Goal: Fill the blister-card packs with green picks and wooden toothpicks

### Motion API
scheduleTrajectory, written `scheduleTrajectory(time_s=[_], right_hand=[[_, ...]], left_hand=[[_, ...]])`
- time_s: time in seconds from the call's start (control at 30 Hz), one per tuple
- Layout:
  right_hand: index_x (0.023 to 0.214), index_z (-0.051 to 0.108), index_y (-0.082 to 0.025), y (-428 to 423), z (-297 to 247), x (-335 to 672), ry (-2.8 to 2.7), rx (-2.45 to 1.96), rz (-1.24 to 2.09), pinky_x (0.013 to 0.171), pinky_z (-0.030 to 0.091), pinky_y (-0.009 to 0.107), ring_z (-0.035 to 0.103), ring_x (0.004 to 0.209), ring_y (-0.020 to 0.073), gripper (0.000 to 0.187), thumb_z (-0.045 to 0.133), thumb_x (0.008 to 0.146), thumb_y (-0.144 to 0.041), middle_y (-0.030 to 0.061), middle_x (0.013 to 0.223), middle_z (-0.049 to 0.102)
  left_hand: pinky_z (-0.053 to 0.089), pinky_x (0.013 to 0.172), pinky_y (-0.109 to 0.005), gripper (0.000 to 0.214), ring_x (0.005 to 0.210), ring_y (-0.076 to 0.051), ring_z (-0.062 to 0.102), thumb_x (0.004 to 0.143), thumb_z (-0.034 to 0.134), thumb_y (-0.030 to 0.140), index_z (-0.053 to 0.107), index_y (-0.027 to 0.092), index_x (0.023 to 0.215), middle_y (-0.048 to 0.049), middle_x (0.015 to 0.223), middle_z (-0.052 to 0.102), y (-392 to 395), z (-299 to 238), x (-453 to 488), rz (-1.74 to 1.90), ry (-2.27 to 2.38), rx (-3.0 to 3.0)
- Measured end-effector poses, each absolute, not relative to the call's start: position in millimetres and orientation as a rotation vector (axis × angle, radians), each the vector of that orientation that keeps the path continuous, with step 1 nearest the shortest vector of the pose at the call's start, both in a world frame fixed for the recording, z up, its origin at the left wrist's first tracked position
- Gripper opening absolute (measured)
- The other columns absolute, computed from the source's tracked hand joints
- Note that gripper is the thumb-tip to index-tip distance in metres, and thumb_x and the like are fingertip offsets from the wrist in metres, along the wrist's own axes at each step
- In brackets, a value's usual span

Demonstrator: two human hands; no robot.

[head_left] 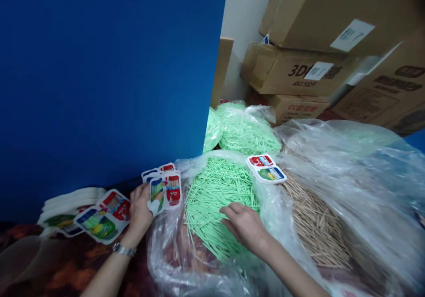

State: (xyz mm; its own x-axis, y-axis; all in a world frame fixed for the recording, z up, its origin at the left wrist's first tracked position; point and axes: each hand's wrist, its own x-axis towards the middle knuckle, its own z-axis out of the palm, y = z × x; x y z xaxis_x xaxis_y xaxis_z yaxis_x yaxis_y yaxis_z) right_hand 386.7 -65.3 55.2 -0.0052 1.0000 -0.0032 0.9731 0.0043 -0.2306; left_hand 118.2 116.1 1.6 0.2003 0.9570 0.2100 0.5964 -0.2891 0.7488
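My left hand (141,210), with a watch on its wrist, is closed on a small stack of printed cards (165,186) held upright beside a clear plastic bag. My right hand (244,225) rests on a heap of green sticks (215,199) inside that bag, with its fingers curled down into the sticks. Whether they pinch any sticks is hidden. Another printed card (266,168) lies on the bag's rim to the right of the green heap.
More printed cards (99,219) lie stacked at the left by a blue wall (106,75). A bag of tan wooden sticks (312,221) sits to the right. Further bags of green sticks (245,131) and stacked cardboard boxes (299,67) stand behind.
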Motion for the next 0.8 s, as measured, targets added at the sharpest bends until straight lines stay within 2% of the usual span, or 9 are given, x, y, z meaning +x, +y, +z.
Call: scheduleTrajectory(time_s=[0.1,0.2,0.3,0.37,0.47,0.57,0.67,0.73,0.8], right_hand=[[0.088,0.064,-0.019,-77.9,48.4,383.6,-2.23,-2.321,0.264,0.067,0.046,0.033,0.063,0.082,0.0249,0.011,0.061,0.084,-0.029,0.0087,0.086,0.066],[0.089,0.062,-0.02,-94.9,51.0,377.2,-2.297,-2.23,0.469,0.066,0.044,0.031,0.062,0.082,0.0235,0.032,0.06,0.081,-0.051,0.0069,0.088,0.065],[0.09,0.061,-0.021,-108.2,49.9,370.7,-2.403,-2.088,0.587,0.065,0.043,0.031,0.06,0.083,0.0241,0.046,0.063,0.072,-0.064,0.0063,0.089,0.064],[0.09,0.061,-0.021,-113.6,46.2,371.6,-2.371,-2.097,0.596,0.068,0.043,0.031,0.06,0.084,0.0238,0.041,0.062,0.076,-0.059,0.0064,0.089,0.064],[0.095,0.062,-0.019,-121.3,42.6,381.7,-2.15,-2.221,0.58,0.073,0.043,0.03,0.06,0.087,0.0212,0.024,0.05,0.091,-0.04,0.0071,0.09,0.065],[0.091,0.064,-0.018,-130.1,49.3,393.7,-2.066,-2.212,0.697,0.07,0.044,0.028,0.062,0.083,0.0206,0.017,0.054,0.088,-0.031,0.007,0.086,0.066],[0.089,0.064,-0.02,-129.2,63.7,410.5,-1.902,-1.984,0.858,0.066,0.045,0.024,0.062,0.075,0.0164,0.013,0.056,0.087,-0.029,0.0017,0.081,0.067],[0.098,0.062,-0.02,-118.8,71.7,433.6,-1.606,-1.942,0.71,0.068,0.046,0.024,0.063,0.076,0.0146,0.019,0.049,0.091,-0.031,0.001,0.085,0.068],[0.103,0.061,-0.018,-103.0,74.9,468.6,-1.283,-2.048,0.366,0.071,0.047,0.027,0.063,0.08,0.0165,0.026,0.045,0.092,-0.036,0.0043,0.09,0.069]], left_hand=[[0.03,0.103,-0.056,0.067,0.128,-0.041,0.035,0.078,0.061,0.041,0.043,0.009,0.135,-0.0234,0.141,0.039,121.5,-13.6,113.8,1.019,1.558,2.354],[0.027,0.105,-0.057,0.076,0.132,-0.041,0.03,0.081,0.06,0.038,0.027,0.009,0.143,-0.0256,0.146,0.029,119.5,-16.0,118.0,1.026,1.595,2.45],[0.023,0.107,-0.058,0.076,0.136,-0.042,0.022,0.081,0.06,0.036,0.025,0.01,0.144,-0.0244,0.15,0.021,112.0,-6.7,128.4,1.055,1.599,2.439],[0.024,0.108,-0.056,0.072,0.136,-0.041,0.021,0.081,0.061,0.034,0.03,0.013,0.143,-0.0216,0.151,0.019,103.3,1.6,137.6,1.071,1.528,2.433],[0.03,0.107,-0.05,0.058,0.132,-0.035,0.032,0.083,0.06,0.03,0.042,0.016,0.136,-0.0176,0.146,0.032,84.1,10.2,153.4,1.084,1.294,2.418],[0.042,0.1,-0.044,0.04,0.119,-0.029,0.05,0.085,0.059,0.026,0.053,0.019,0.124,-0.0135,0.129,0.052,60.1,12.9,172.8,1.007,0.906,2.393],[0.051,0.089,-0.039,0.028,0.105,-0.024,0.06,0.086,0.058,0.022,0.059,0.021,0.114,-0.0103,0.112,0.064,36.7,15.8,198.6,0.859,0.563,2.354],[0.052,0.085,-0.039,0.025,0.1,-0.024,0.063,0.086,0.058,0.021,0.06,0.023,0.111,-0.0093,0.105,0.068,23.1,21.1,218.0,0.805,0.425,2.315],[0.054,0.082,-0.038,0.024,0.095,-0.023,0.065,0.086,0.058,0.02,0.061,0.023,0.109,-0.0091,0.102,0.07,11.6,28.1,236.1,0.762,0.361,2.261]])
